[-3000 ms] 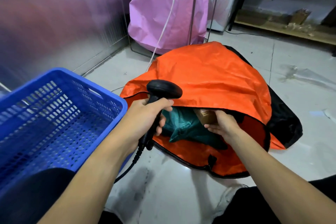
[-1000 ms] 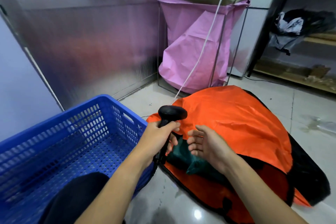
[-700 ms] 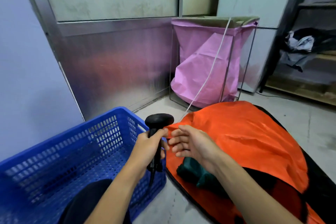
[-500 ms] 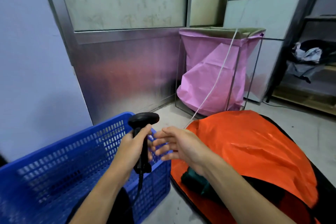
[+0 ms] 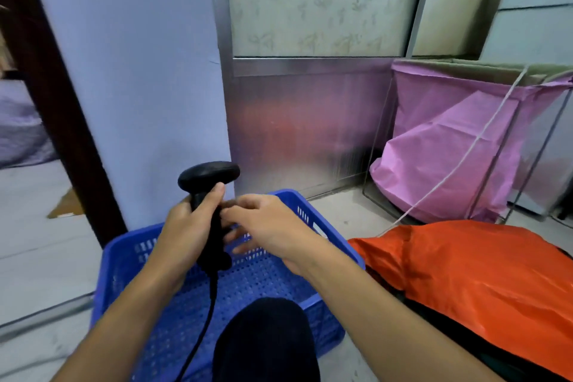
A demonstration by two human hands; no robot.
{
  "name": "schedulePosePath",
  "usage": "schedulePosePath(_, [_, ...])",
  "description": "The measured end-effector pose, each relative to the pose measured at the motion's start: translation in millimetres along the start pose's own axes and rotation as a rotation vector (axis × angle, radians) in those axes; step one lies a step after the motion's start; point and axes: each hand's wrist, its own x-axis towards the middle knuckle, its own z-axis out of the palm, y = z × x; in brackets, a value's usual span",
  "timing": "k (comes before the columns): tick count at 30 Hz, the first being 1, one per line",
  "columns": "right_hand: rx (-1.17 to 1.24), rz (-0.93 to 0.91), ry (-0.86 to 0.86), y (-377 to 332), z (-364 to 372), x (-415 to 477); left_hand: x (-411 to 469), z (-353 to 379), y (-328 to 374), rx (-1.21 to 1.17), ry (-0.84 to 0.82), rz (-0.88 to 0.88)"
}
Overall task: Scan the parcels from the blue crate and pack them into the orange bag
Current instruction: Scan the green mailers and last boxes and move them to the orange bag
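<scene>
Grips the scanner (image 5: 209,175) in the left hand (image 5: 186,237), fingers and thumb wrapped round the handle, head up and pointing right, long axis close to upright, cable (image 5: 210,304) hanging from the butt. Holds the right hand (image 5: 273,231) in from the right, level with that handle, fingers (image 5: 238,211) loosely bent and spread, tips at the grip; cannot tell whether merely touching or pinching it. Keeps both hands directly above the blue crate (image 5: 266,282), set on the floor at the foot of the wall. Finds no parcel on the bare mesh bottom; near part hidden behind a dark knee (image 5: 266,341). Has the orange bag (image 5: 465,276) low on the floor to the right, just beside the crate's right edge, nearer the right hand than the left, mouth not in clear sight. Judging from that: likely little or nothing left to scan, and probably a handover or setting-down of the scanner next, turning on the upright handle between the two palms. Farther back on the right, a pink sack (image 5: 459,146) in a wire frame.
</scene>
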Motion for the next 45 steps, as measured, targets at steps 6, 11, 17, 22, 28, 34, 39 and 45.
schedulePosePath(6, [-0.031,-0.006,-0.16,-10.7,75.8,38.4,2.9,-81.5,-7.8,-0.044,0.187,-0.002])
schedulePosePath(11, [-0.04,0.053,-0.316,-5.4,145.9,61.5,-9.1,-150.3,-26.0,-0.085,0.286,-0.08])
schedulePosePath(17, [-0.096,0.109,-0.469,19.7,222.7,78.3,-21.9,-218.3,-68.5,-0.104,0.367,-0.19])
schedulePosePath(22, [-0.099,0.236,-0.529,68.1,282.6,91.8,-32.5,-264.2,-127.0,-0.13,0.387,-0.347])
schedulePosePath(28, [-0.058,0.447,-0.481,154.8,338.3,96.2,-52.7,-289.9,-220.7,-0.077,0.429,-0.503])
schedulePosePath(34, [-0.185,0.662,-0.516,251.0,379.2,99.3,-79.5,-296.2,-314.7,-0.125,0.528,-0.694])
schedulePosePath(39, [-0.262,0.722,-0.622,308.6,388.7,92.3,-95.4,-293.8,-380.3,-0.194,0.577,-0.795])
schedulePosePath(45, [-0.334,0.829,-0.712,362.9,393.4,82.9,-120.2,-288.0,-427.5,-0.642,0.669,-0.906])
